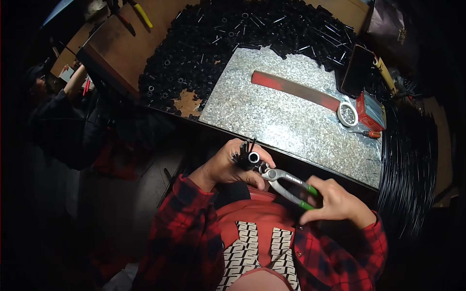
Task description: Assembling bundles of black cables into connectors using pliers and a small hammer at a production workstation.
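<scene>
Just off the table's near edge, my left hand [232, 162] is closed around a black cylindrical piece with a pale ring at its end [253, 157]. Thin black strips stick out of it along one side. End-cutting pliers [284, 180] with green handle ends are in my right hand [335, 199], whose fingers and thumb wrap the handles. The jaws of the pliers are up against the black piece, beside my left thumb. What exactly they bite on is too small to make out.
A speckled slab [242, 106] covers the table's near part, bearing a red-and-grey bar [296, 90], a white cup of small metal bits [347, 114], a red box [371, 111] and a screwdriver [373, 134]. Black parts [194, 63] heap behind; black rods [407, 165] hang right. A person [58, 106] sits left.
</scene>
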`<state>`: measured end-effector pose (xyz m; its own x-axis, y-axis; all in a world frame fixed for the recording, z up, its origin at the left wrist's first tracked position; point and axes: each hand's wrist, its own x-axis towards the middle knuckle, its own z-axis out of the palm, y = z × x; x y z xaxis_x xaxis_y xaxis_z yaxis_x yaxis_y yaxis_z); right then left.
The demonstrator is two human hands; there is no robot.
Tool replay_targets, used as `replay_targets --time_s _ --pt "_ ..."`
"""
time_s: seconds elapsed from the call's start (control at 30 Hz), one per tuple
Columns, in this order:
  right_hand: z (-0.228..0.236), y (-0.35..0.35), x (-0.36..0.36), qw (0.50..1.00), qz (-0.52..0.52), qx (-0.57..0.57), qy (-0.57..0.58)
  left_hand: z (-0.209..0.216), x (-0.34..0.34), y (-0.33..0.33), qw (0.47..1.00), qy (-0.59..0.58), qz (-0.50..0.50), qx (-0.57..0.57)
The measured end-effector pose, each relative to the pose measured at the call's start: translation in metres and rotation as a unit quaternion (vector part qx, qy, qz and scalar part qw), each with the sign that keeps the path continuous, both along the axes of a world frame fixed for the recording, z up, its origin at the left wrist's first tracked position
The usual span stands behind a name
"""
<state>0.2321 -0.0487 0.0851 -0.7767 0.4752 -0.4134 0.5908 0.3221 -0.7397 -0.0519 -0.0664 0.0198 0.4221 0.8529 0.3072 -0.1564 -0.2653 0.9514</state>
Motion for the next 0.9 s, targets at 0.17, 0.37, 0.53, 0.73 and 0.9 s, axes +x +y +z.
replay_targets --time_s 0.17,0.37,0.53,0.73,0.9 --pt "-0.011 -0.002 -0.003 0.952 -0.001 0.304 0.043 -0.006 0.01 -0.004 0.999 -0.005 0.037 0.0" --pt "-0.015 0.006 -0.008 0.969 0.025 0.238 0.059 -0.01 0.008 -0.008 0.995 -0.03 0.033 -0.085" --pt "-0.032 0.004 -0.014 0.987 0.001 0.133 0.085 -0.017 0.012 -0.012 0.993 -0.055 0.078 -0.065" --pt "-0.058 -0.002 -0.031 0.989 -0.074 0.111 0.069 -0.025 0.016 -0.018 0.976 -0.129 0.116 -0.131" --pt "-0.07 -0.002 -0.032 0.973 -0.077 0.196 0.095 -0.029 0.016 -0.022 0.977 -0.113 0.131 -0.129"
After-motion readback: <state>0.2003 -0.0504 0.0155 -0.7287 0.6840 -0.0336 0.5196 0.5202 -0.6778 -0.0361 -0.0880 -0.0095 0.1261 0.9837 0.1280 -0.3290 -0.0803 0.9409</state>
